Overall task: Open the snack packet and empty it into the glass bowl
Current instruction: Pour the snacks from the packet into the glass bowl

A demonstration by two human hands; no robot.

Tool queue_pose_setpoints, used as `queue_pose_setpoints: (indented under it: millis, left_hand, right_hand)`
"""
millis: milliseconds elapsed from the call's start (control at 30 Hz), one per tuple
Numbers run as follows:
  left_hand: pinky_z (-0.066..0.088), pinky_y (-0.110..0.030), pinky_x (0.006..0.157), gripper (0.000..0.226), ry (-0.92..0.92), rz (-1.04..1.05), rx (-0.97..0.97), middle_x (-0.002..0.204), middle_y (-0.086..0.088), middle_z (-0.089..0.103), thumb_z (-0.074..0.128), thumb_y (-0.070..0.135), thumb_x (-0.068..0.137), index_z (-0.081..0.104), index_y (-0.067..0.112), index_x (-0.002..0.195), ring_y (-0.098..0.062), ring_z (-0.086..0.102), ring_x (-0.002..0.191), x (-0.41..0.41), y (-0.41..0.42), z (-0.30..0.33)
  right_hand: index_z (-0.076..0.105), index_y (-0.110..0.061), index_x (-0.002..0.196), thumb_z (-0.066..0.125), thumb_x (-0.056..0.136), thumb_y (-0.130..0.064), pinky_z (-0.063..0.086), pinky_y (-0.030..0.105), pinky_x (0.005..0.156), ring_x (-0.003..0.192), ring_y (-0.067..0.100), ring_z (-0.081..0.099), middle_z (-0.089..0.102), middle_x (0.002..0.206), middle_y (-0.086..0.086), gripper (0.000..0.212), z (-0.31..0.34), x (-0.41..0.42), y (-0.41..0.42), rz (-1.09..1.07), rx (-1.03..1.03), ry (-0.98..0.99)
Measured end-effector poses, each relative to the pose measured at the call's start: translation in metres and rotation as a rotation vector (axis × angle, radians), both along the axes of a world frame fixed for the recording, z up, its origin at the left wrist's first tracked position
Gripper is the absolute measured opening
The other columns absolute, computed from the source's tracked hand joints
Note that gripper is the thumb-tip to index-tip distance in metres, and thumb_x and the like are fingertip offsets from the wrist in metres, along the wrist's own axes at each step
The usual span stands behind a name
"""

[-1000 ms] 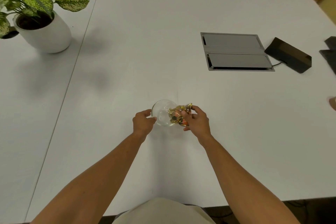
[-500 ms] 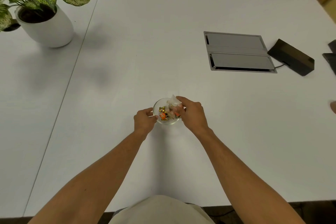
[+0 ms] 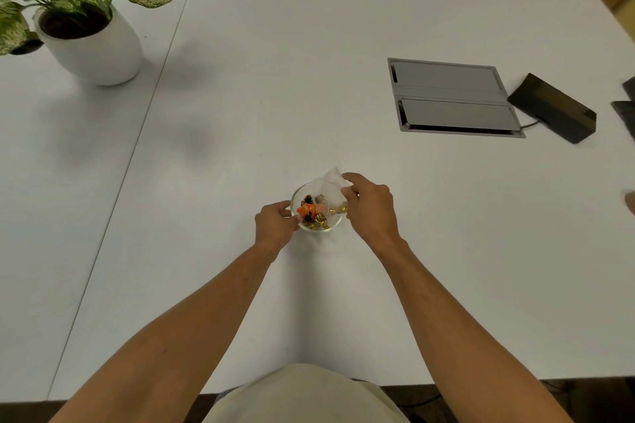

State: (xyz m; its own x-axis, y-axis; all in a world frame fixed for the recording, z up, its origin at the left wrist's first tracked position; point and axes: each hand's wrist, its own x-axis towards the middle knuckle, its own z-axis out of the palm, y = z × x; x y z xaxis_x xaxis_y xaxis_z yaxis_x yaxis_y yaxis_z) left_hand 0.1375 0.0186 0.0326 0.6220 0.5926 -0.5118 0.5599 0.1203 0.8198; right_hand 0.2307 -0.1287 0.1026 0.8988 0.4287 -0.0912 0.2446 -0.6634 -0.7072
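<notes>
Right hand (image 3: pixel 371 208) pinching the upturned clear plastic snack packet (image 3: pixel 330 186), left hand (image 3: pixel 276 221) gripping the small glass bowl (image 3: pixel 316 228): shake gently, you risk spills.

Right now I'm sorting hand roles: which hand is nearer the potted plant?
Left. The left hand grips the glass bowl's plant-side rim; the right hand, pinching the packet, is beyond.

The white table (image 3: pixel 309 79) carries a glass bowl (image 3: pixel 298 196), a potted plant (image 3: pixel 92 41) and a black device (image 3: pixel 553 108).
</notes>
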Motion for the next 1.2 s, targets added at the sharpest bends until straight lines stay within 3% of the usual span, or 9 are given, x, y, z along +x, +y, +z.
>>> queue_pose_setpoints:
  millis: [100, 200, 300, 400, 533, 667, 800, 900, 1200]
  left_hand:
    - [0.055, -0.038, 0.093, 0.055, 0.048, 0.009, 0.028, 0.12, -0.016, 0.068, 0.075, 0.013, 0.083, 0.057, 0.003, 0.134, -0.026, 0.07, 0.094, -0.001, -0.001, 0.003]
    - [0.047, -0.029, 0.096, 0.045, 0.045, 0.014, 0.192, 0.127, -0.013, 0.065, 0.068, 0.023, 0.09, 0.06, 0.004, 0.129, -0.026, 0.063, 0.114, -0.004, -0.005, 0.007]
    - [0.044, -0.018, 0.079, 0.025, -0.056, 0.039, 0.198, 0.102, -0.001, 0.072, 0.062, 0.029, 0.093, 0.071, 0.011, 0.107, -0.018, 0.067, 0.099, -0.006, -0.01, 0.011]
    - [0.049, -0.023, 0.074, 0.018, -0.099, 0.034, 0.089, 0.085, 0.012, 0.069, 0.059, 0.034, 0.093, 0.07, 0.02, 0.093, -0.006, 0.064, 0.08, -0.007, -0.013, 0.011]
    - [0.057, -0.036, 0.078, 0.018, -0.075, 0.013, -0.049, 0.091, -0.003, 0.07, 0.063, 0.026, 0.092, 0.069, 0.012, 0.101, -0.018, 0.064, 0.082, -0.007, -0.013, 0.007]
    - [0.057, -0.034, 0.076, 0.021, -0.064, -0.012, -0.061, 0.089, -0.005, 0.069, 0.064, 0.015, 0.091, 0.069, 0.006, 0.11, -0.022, 0.065, 0.084, -0.011, -0.012, 0.003]
    - [0.055, -0.037, 0.088, 0.022, -0.032, -0.027, 0.024, 0.094, -0.009, 0.07, 0.065, 0.015, 0.09, 0.071, 0.009, 0.11, -0.022, 0.064, 0.086, -0.015, -0.01, 0.002]
    - [0.053, -0.033, 0.089, 0.024, -0.02, -0.042, 0.063, 0.094, -0.005, 0.068, 0.065, 0.017, 0.09, 0.071, 0.009, 0.113, -0.021, 0.063, 0.084, -0.017, -0.008, 0.003]
    - [0.051, -0.03, 0.083, 0.023, -0.009, -0.032, 0.101, 0.099, -0.006, 0.069, 0.065, 0.019, 0.091, 0.071, 0.01, 0.111, -0.021, 0.065, 0.088, -0.018, -0.009, 0.004]
  right_hand:
    - [0.063, -0.016, 0.125, 0.055, 0.097, -0.012, 0.062, 0.039, 0.07, 0.077, 0.029, 0.072, 0.073, 0.099, 0.012, 0.029, -0.002, 0.0, -0.006, -0.103, 0.095, 0.04]
    - [0.066, -0.017, 0.118, 0.059, 0.095, -0.011, 0.055, 0.021, 0.05, 0.062, 0.022, 0.072, 0.071, 0.098, 0.01, 0.024, -0.007, 0.0, -0.013, -0.228, 0.189, 0.132]
    - [0.066, -0.018, 0.114, 0.062, 0.094, -0.008, 0.061, 0.032, 0.052, 0.055, 0.015, 0.07, 0.071, 0.098, 0.013, 0.023, -0.015, -0.005, -0.021, -0.298, 0.298, 0.251]
    - [0.065, -0.016, 0.117, 0.061, 0.094, -0.01, 0.062, 0.033, 0.054, 0.055, 0.012, 0.07, 0.071, 0.098, 0.012, 0.024, -0.022, -0.013, -0.025, -0.279, 0.255, 0.22]
    - [0.063, -0.018, 0.122, 0.063, 0.094, -0.015, 0.062, 0.034, 0.058, 0.056, 0.01, 0.07, 0.069, 0.101, 0.005, 0.028, -0.017, -0.012, -0.018, -0.183, 0.212, 0.163]
    - [0.058, -0.017, 0.129, 0.063, 0.094, -0.015, 0.06, 0.026, 0.062, 0.079, 0.015, 0.065, 0.056, 0.104, 0.002, 0.036, -0.007, -0.006, -0.004, -0.069, 0.106, 0.148]
    - [0.056, -0.015, 0.13, 0.061, 0.095, -0.015, 0.06, 0.048, 0.078, 0.09, 0.034, 0.067, 0.062, 0.115, 0.017, 0.036, -0.003, -0.002, 0.003, 0.014, -0.05, 0.1]
    - [0.055, -0.014, 0.131, 0.061, 0.095, -0.013, 0.06, 0.051, 0.08, 0.099, 0.038, 0.066, 0.064, 0.119, 0.023, 0.037, -0.005, -0.003, 0.004, 0.039, -0.077, 0.072]
    - [0.062, -0.011, 0.12, 0.063, 0.093, -0.007, 0.063, 0.031, 0.058, 0.072, 0.013, 0.074, 0.071, 0.099, 0.012, 0.028, -0.015, -0.015, -0.025, -0.281, 0.346, 0.281]
